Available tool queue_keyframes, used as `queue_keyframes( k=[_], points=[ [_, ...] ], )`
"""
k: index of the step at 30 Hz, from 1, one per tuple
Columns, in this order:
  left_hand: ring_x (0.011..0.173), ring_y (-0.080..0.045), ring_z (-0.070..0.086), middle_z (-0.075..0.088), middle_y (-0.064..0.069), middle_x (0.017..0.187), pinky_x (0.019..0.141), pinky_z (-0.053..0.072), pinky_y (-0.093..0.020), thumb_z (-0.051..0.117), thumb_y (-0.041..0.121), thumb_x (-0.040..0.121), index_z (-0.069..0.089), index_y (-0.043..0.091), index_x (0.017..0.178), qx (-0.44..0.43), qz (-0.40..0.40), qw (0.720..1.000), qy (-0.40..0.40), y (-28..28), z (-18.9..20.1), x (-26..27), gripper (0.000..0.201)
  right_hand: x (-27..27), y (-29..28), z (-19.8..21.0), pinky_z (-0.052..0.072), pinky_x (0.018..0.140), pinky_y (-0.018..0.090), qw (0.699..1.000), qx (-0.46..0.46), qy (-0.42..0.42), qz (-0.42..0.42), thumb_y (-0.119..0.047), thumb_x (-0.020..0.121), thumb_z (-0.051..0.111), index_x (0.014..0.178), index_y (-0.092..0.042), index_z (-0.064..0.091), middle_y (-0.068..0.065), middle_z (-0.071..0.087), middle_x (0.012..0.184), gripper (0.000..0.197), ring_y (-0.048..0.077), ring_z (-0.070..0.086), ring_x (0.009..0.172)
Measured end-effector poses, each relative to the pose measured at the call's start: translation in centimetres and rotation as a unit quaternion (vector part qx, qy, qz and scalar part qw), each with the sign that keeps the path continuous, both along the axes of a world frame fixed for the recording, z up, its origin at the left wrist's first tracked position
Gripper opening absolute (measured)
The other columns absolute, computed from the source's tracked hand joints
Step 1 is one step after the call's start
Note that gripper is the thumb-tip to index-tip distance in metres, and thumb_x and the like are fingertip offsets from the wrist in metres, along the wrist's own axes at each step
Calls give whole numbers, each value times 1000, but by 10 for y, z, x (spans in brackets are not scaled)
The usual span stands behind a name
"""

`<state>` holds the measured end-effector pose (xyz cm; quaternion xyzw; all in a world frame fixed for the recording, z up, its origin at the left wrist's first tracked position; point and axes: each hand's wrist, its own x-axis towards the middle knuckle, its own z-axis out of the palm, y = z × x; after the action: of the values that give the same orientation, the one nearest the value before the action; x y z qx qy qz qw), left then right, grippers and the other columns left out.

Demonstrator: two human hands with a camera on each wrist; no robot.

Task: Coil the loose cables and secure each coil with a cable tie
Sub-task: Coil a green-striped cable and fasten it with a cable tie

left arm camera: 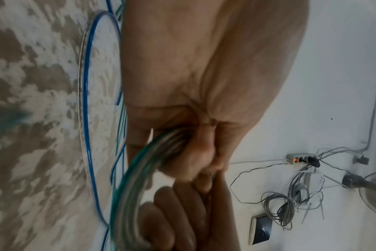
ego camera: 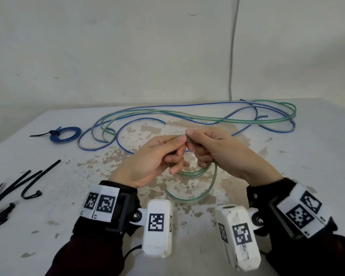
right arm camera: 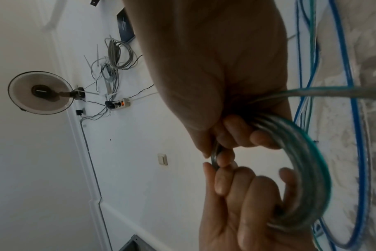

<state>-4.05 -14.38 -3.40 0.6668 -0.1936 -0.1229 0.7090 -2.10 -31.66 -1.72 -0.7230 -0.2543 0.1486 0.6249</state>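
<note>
Blue coil (ego camera: 65, 134) tied, far left. Green coil (ego camera: 195, 172) part-wound, gripped by left hand (ego camera: 153, 158) & right hand (ego camera: 219, 154); loose cables (ego camera: 187, 116) far side, spare ties (ego camera: 28, 186) left untouched.

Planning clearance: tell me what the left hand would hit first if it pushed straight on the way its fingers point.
Most likely the right hand: the left hand points at it across the small green-striped clear cable coil that both grip. Depth is unclear.
</note>
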Motion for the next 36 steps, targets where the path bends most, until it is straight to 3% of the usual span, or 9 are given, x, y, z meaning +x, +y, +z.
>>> queue_keyframes(
  k=[5, 8, 13, 17, 21, 23, 27, 31, 36],
  points=[
    [43, -9, 25, 25, 7, 52, 57, 40, -19, 40, 30, 95, 44, 13, 65, -130, 92, 987, -8, -7, -3, 7, 34, 5, 7, -5, 51, 68, 29, 992, 90, 48, -80, -31, 102, 34, 77, -8, 58, 2, 49, 53, 42, 15, 53, 51],
    [43, -12, 37, 30, 4, 52, 84, 47, -35, 37, 30, 96, 45, 12, 68, -146, 89, 985, -1, -10, -4, 7, 34, 6, 7, -5, 51, 69, 30, 987, 132, 60, -64, -31, 103, 34, 74, -10, 51, -2, 31, 51, 40, 12, 38, 45],
    [57, -25, 61, 46, -4, 50, 94, 42, -46, 41, 27, 95, 53, 5, 76, -95, 32, 995, 32, -9, -3, 4, 32, 2, 0, 0, 34, 46, 21, 996, 66, 29, -46, -30, 102, 37, 69, -12, 44, -10, 22, 47, 38, 9, 20, 41],
    [42, -12, 37, 30, 5, 47, 76, 46, -31, 37, 31, 97, 48, 11, 74, -52, 31, 998, 16, -8, -3, 4, 32, -2, 4, -1, 37, 46, 19, 998, 40, 15, -37, -28, 102, 37, 69, -12, 47, -10, 26, 48, 38, 7, 23, 41],
    [44, -8, 28, 26, 8, 51, 59, 30, -23, 33, 31, 99, 42, 13, 73, -124, 64, 990, 5, -8, -3, 7, 33, 3, 10, -6, 54, 71, 37, 991, 101, 15, -82, -28, 103, 35, 81, -8, 59, 0, 42, 56, 39, 10, 45, 48],
    [44, -8, 27, 27, 7, 51, 52, 27, -19, 34, 31, 98, 41, 13, 72, -173, 74, 982, 9, -10, -3, 8, 32, 4, 10, -6, 54, 67, 28, 989, 123, 25, -77, -28, 103, 34, 86, -6, 61, 4, 51, 60, 39, 13, 55, 53],
    [44, -7, 27, 28, 8, 50, 52, 35, -16, 32, 31, 97, 40, 13, 73, -212, 74, 974, 6, -16, -5, 7, 32, 3, 7, -2, 53, 62, 24, 982, 163, 70, -62, -30, 102, 35, 86, -3, 63, 6, 57, 59, 42, 18, 60, 54],
    [45, -7, 26, 27, 8, 52, 53, 21, -23, 29, 32, 100, 40, 14, 73, -229, 79, 970, 4, -11, -5, 10, 34, 4, 4, -3, 52, 61, 24, 981, 159, 63, -90, -32, 102, 34, 79, -5, 63, 4, 60, 56, 46, 18, 63, 55],
    [43, -6, 26, 27, 8, 51, 56, 28, -23, 29, 33, 101, 41, 14, 74, -281, 95, 955, 10, -7, -6, 12, 36, 1, 13, -9, 53, 71, 26, 975, 206, 77, -37, -25, 103, 29, 88, -2, 60, 9, 61, 63, 42, 20, 64, 65]
  ],
)
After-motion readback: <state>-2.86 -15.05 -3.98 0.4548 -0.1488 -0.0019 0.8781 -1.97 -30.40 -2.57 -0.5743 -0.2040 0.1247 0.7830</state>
